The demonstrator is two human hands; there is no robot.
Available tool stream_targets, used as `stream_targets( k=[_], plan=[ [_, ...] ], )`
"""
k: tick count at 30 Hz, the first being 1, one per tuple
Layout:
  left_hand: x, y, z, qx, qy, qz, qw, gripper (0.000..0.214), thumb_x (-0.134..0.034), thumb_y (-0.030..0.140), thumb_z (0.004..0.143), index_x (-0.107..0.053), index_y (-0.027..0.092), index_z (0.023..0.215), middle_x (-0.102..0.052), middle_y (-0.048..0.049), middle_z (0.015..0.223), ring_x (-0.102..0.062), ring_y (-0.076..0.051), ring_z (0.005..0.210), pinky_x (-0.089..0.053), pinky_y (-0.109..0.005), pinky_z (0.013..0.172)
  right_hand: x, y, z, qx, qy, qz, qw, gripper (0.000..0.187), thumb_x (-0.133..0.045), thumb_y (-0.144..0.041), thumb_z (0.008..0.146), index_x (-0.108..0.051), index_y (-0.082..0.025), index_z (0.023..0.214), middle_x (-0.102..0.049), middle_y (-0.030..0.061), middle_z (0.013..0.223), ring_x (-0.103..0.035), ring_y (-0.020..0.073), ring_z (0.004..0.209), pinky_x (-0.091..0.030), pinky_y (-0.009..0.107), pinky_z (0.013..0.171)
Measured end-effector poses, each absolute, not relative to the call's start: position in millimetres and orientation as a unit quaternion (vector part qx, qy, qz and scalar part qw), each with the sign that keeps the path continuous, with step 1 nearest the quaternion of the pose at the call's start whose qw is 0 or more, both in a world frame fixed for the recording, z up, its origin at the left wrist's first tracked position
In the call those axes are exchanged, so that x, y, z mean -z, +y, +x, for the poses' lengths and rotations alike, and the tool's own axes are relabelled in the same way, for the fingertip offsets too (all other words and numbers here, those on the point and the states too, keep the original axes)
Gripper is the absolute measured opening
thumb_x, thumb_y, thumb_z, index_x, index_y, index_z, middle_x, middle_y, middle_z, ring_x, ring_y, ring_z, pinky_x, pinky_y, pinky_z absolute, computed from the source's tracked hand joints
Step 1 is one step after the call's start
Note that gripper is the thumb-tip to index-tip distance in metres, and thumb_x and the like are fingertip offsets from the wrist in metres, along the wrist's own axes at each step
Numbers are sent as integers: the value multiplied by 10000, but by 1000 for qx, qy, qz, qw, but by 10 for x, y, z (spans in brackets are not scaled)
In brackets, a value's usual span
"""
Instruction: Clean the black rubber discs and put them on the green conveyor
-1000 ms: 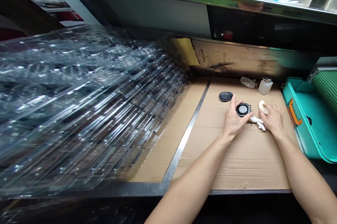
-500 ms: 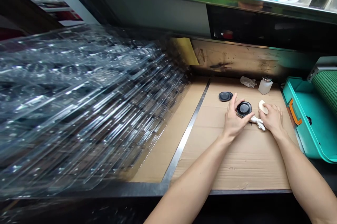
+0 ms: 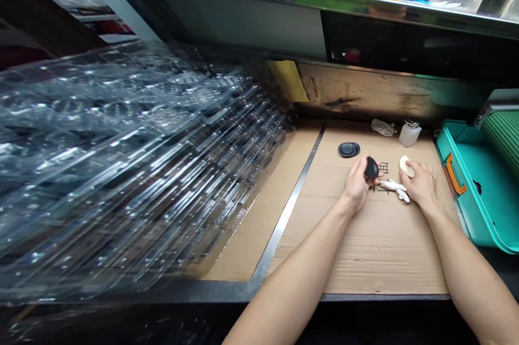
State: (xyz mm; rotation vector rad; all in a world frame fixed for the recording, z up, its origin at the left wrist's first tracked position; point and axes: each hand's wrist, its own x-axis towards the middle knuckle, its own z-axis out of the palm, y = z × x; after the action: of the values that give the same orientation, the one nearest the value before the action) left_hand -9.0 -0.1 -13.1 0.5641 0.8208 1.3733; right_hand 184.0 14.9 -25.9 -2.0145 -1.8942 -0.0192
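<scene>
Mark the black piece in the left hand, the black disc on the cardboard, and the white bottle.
Black round piece (image 3: 371, 168), head view, on its dark face.
Flat black disc (image 3: 348, 150), head view, on its top face.
White bottle (image 3: 410, 136), head view, on its body.

Only one marking shows: dark printed characters (image 3: 383, 168) on the cardboard (image 3: 365, 258), just beside the black disc (image 3: 371, 168) in the left hand (image 3: 357, 185). They stand in two small groups, too small and blurred to read. The white bottle (image 3: 409, 135) shows no legible label.
</scene>
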Motion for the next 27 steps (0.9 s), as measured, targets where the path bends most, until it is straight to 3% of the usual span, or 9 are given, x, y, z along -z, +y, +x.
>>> stream_targets(
  k=[2, 4, 7, 10, 13, 16, 19, 22, 27],
  plan=[
    [156, 77, -166, -566, 334, 189, 730, 431, -441, 496, 1015, -584, 132, 1197, -731, -181, 1081, -735, -217, 784, -512, -256, 573, 259, 149, 1840, 7, -673, -716, 187, 402, -554, -416, 935, -670, -261, 1287, -653, 94, 1247, -518, 304, 1158, -383, 404, 927],
    [178, 122, -217, -564, 335, 185, 732, 438, -376, 497, 1036, -591, 119, 1088, -738, -198, 1048, -735, -210, 747, -486, -244, 543, 257, 151, 1839, 6, -673, -716, 187, 398, -556, -416, 936, -669, -264, 1287, -649, 94, 1256, -519, 301, 1158, -383, 406, 932],
    [213, 131, -227, -604, 388, 254, 648, 364, -507, 506, 996, -556, 145, 1017, -745, -159, 958, -707, -168, 644, -419, -207, 479, 253, 154, 1835, -1, -672, -717, 187, 399, -560, -414, 937, -669, -264, 1290, -649, 96, 1259, -518, 297, 1163, -380, 407, 945],
    [239, 111, -221, -613, 436, 310, 581, 328, -665, 459, 913, -493, 193, 999, -713, -61, 840, -660, -126, 545, -351, -172, 429, 249, 153, 1832, -6, -670, -718, 187, 398, -559, -422, 938, -673, -266, 1287, -652, 94, 1256, -517, 297, 1168, -380, 406, 946],
    [246, 99, -272, -587, 485, 357, 540, 314, -722, 397, 854, -506, 208, 985, -632, 15, 745, -635, -108, 499, -304, -150, 397, 250, 148, 1831, -3, -673, -715, 190, 393, -552, -424, 943, -674, -266, 1282, -654, 91, 1246, -515, 299, 1167, -382, 405, 936],
    [245, 98, -370, -561, 519, 398, 508, 313, -752, 346, 795, -587, 190, 1009, -607, 16, 751, -575, -69, 468, -309, -150, 398, 267, 148, 1829, -8, -671, -715, 194, 387, -546, -419, 948, -675, -265, 1279, -653, 94, 1240, -512, 299, 1163, -382, 405, 927],
    [233, 89, -483, -546, 536, 422, 486, 436, -778, 331, 741, -556, 198, 1092, -645, 3, 839, -531, -50, 471, -369, -164, 432, 296, 148, 1814, -19, -668, -717, 199, 389, -545, -415, 948, -672, -263, 1283, -648, 100, 1239, -506, 298, 1158, -380, 405, 924],
    [187, 39, -623, -498, 566, 461, 468, 529, -782, 395, 733, -469, 231, 1127, -655, 23, 806, -518, -67, 482, -357, -165, 438, 317, 141, 1786, -22, -669, -713, 208, 366, -545, -389, 944, -677, -263, 1261, -645, 106, 1228, -496, 295, 1156, -369, 399, 927],
    [89, -192, -977, -343, 619, 575, 411, 522, -714, 551, 754, -483, 229, 1095, -603, 49, 674, -511, -120, 478, -389, -215, 455, 315, 113, 1737, -43, -663, -714, 220, 292, -552, -345, 929, -687, -253, 1171, -635, 107, 1207, -481, 288, 1138, -351, 403, 929]
  ],
)
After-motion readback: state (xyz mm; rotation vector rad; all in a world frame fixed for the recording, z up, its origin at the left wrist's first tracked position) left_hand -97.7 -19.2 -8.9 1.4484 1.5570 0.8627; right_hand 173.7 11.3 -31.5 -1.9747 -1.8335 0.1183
